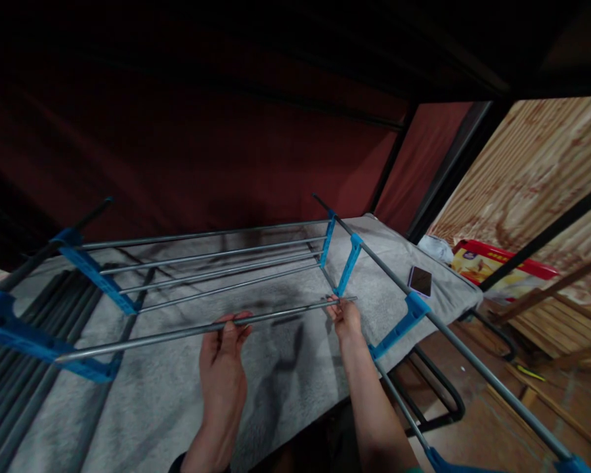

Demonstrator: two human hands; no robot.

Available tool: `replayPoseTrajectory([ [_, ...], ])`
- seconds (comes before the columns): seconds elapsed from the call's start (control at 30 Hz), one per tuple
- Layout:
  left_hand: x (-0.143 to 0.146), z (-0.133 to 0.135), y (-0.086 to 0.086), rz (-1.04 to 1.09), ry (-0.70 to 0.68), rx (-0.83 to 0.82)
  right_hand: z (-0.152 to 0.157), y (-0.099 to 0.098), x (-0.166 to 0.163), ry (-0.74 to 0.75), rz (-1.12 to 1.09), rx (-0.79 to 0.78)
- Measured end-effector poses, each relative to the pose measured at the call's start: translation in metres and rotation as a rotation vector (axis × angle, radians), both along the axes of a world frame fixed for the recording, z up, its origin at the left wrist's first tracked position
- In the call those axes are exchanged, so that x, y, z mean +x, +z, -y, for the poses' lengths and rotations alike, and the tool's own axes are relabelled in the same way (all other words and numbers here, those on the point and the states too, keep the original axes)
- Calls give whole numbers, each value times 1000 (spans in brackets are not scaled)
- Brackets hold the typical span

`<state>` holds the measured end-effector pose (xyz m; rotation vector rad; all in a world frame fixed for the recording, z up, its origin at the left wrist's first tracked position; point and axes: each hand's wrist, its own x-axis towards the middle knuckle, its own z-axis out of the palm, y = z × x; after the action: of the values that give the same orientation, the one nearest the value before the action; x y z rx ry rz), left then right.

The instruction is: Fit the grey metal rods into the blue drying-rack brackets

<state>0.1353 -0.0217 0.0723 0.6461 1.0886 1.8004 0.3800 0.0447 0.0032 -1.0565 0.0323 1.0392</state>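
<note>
A thin grey metal tube lies across in front of me, its left end at a blue plastic bracket. My left hand is closed on the tube near its middle, thumb on the near side. Close to the tube's right end, my right hand pinches it below another blue bracket. The right tip sticks out past my fingers. Behind it, several similar tubes span between blue brackets of the same rack frame. Whether the left end is seated in its bracket, I cannot tell.
Grey fleecy cloth covers the surface under the rack. Several dark tubes lie at left. A phone rests at right. One long side pole reaches out to the lower right. A red and yellow box stands beyond the edge.
</note>
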Motion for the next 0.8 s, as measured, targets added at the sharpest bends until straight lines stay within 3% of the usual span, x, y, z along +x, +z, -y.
replayPoseTrajectory([
  [0.13,-6,6,36,-215,79,157,1,4,3,-22,-12,-19],
  [0.23,-14,-1,51,-282,137,239,2,7,-12,48,-17,-2],
  [0.47,1,-12,38,-527,-17,258,10,-1,-84,454,-28,-82],
  [0.67,-2,-1,43,-869,33,357,20,-3,-113,835,116,-40],
  [0.8,-16,0,51,-1017,111,372,18,3,-112,866,296,37],
])
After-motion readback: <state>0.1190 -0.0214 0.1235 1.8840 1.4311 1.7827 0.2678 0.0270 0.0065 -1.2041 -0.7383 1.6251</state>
